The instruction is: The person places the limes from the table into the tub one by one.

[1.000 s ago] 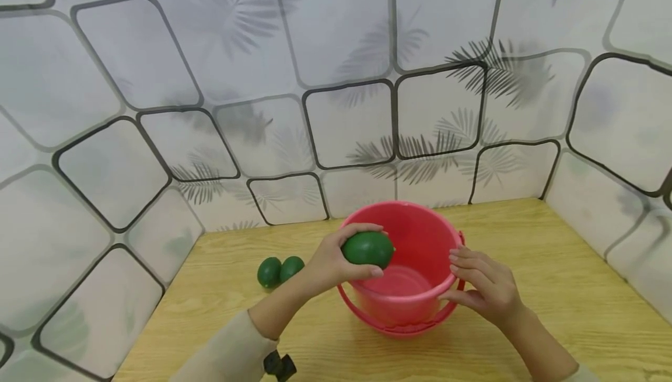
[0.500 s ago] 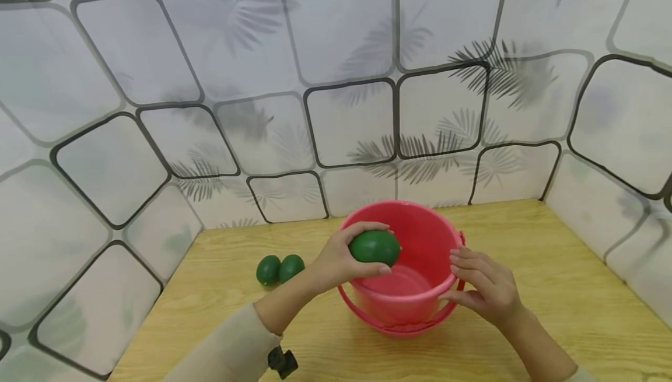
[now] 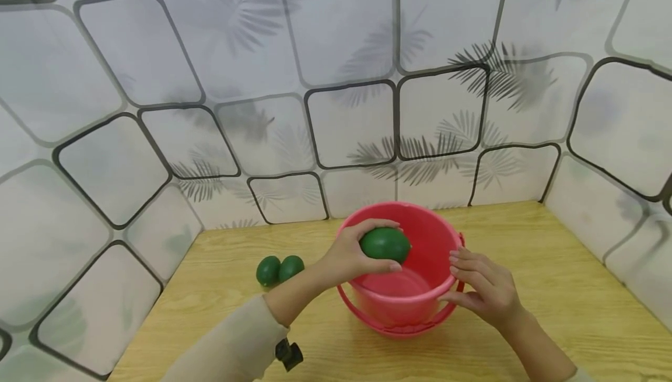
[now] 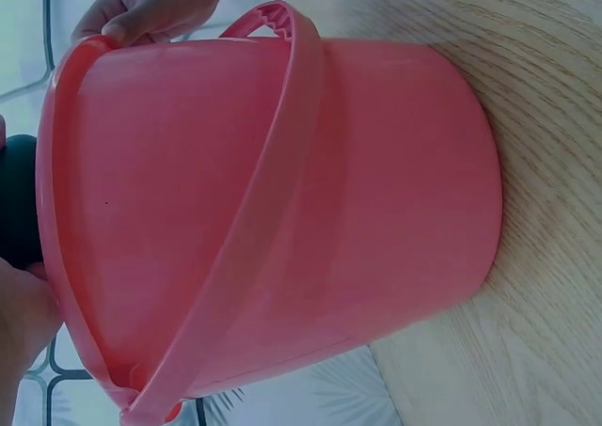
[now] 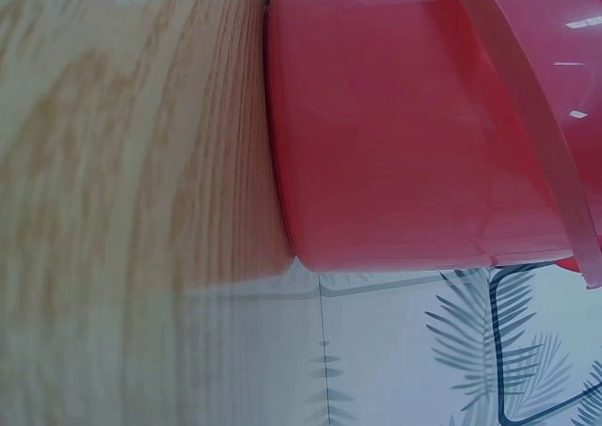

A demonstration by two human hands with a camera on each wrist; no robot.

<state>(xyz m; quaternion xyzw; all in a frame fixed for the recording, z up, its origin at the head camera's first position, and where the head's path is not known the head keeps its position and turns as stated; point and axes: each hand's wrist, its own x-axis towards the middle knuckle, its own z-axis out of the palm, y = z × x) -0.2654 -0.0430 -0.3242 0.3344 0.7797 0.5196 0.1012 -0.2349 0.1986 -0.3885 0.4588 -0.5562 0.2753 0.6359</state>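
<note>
A pink plastic bucket (image 3: 399, 312) stands upright on the table, its handle hanging down along the near side. Over its open mouth my left hand (image 3: 346, 259) holds a large green lime (image 3: 385, 245), thumb below and fingers above. In the left wrist view, that lime (image 4: 17, 205) shows just beyond the rim. My right hand (image 3: 485, 286) grips the rim at the right, fingers on its top edge and thumb lower on the near side. Two more limes, one dark green lime (image 3: 268, 271) and its neighbour lime (image 3: 291, 267), lie side by side left of the bucket.
The wood-grain table (image 3: 567, 288) is bounded at the back and both sides by a patterned wall covering (image 3: 346, 125). A small black object (image 3: 289, 354) sits at the left sleeve's cuff. In the right wrist view, the bucket's wall (image 5: 395, 125) fills much of the picture.
My left hand has moved steadily right with the lime, farther over the bucket's mouth. My right hand and the bucket have stayed in place.
</note>
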